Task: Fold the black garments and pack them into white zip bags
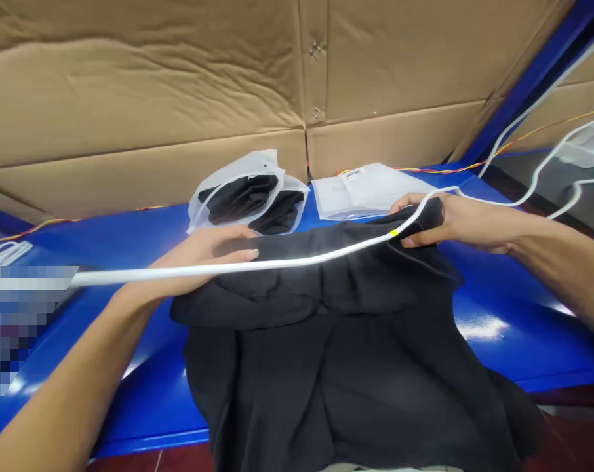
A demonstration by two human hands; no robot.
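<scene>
A black garment (376, 367) hangs over the near edge of the blue table, its upper part folded and creased; I cannot tell its exact kind. My left hand (218, 252) grips its top edge on the left, thumb in front and fingers behind the cloth. At the upper right corner, my right hand (437, 226) pinches the same edge between thumb and fingers. A white cable (287, 263) with a small yellow mark crosses in front of the garment and both hands.
Behind the garment, frosted plastic bags (248, 167) hold black cloth. Flat white packets (370, 190) lie to their right on the blue table (503, 328). Cardboard (179, 85) walls the back. Thin red and yellow wires (435, 171) run along its foot. More white cables (537, 177) loop at right.
</scene>
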